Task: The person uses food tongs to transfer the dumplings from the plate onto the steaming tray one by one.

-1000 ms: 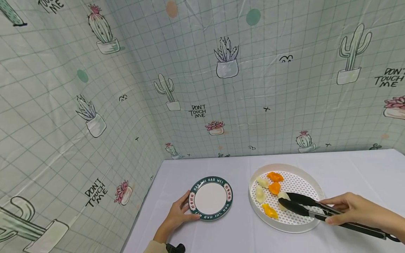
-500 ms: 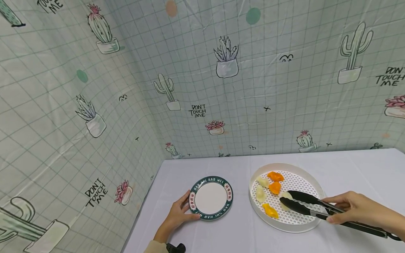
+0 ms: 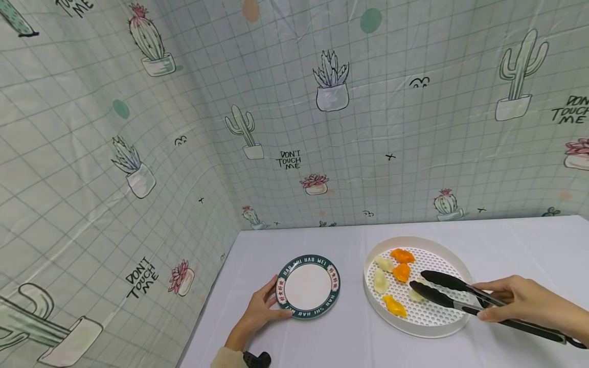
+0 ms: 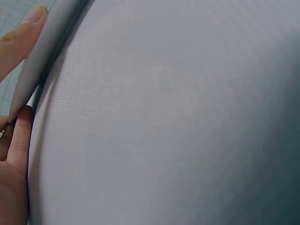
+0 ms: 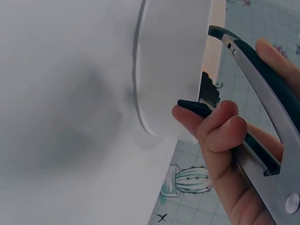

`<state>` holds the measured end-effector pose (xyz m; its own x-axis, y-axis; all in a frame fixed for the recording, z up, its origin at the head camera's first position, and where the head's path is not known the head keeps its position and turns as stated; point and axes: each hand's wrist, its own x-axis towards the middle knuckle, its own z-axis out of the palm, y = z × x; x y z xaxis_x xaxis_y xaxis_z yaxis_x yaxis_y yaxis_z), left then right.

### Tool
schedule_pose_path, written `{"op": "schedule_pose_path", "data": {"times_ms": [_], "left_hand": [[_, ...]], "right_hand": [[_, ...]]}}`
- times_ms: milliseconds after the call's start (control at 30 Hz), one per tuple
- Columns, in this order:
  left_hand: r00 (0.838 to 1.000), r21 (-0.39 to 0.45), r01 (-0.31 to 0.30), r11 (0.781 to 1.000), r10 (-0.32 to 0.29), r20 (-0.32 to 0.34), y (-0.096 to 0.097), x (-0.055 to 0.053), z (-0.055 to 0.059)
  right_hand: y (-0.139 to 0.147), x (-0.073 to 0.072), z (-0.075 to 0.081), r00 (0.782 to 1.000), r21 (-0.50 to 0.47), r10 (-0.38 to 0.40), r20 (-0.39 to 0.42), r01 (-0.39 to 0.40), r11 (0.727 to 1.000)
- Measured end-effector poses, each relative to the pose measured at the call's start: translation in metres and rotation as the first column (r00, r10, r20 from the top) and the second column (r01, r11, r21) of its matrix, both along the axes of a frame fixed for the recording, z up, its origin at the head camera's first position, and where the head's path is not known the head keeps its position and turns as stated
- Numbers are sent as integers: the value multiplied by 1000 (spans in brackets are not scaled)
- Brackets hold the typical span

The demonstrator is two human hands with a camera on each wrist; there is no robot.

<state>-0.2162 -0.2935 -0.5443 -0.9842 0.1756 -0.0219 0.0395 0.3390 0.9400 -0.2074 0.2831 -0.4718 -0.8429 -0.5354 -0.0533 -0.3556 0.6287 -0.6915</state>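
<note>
In the head view my left hand (image 3: pixel 259 309) holds the near left rim of a white plate (image 3: pixel 306 287) with a green lettered border. The left wrist view has the thumb on the rim and a finger tucked under its edge. My right hand (image 3: pixel 517 301) grips black-and-silver tongs (image 3: pixel 465 301). Their black tips stand apart over a pale dumpling-shaped piece (image 3: pixel 415 295), partly hidden by them. It lies on a round white tray (image 3: pixel 444 331) with a perforated base. Beside it are orange pieces (image 3: pixel 402 272) and other pale pieces (image 3: pixel 380 281).
A white cloth covers the table (image 3: pixel 342 337), with plate and tray set apart on it. Behind and to the left hangs a sheet (image 3: pixel 359 138) with a cactus print. A dark device (image 3: pixel 256 360) sits at my left wrist.
The tongs and my right hand have shifted slightly up and to the right over the pale piece. My left hand stays on the plate's rim.
</note>
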Motion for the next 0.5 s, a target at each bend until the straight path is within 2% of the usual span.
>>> {"op": "schedule_pose_path", "data": {"times_ms": [133, 333, 500], "left_hand": [[1000, -17, -1, 1000, 1, -3, 1, 1, 1], [1000, -33, -11, 999, 11, 3, 2, 2, 3], [1000, -15, -12, 1000, 12, 15, 3, 3, 6]], "right_hand": [[0, -1, 1, 999, 20, -24, -33, 24, 1000], [-4, -1, 2, 989, 49, -129, -71, 133, 990], [-14, 2, 4, 976, 19, -203, -72, 205, 979]]}}
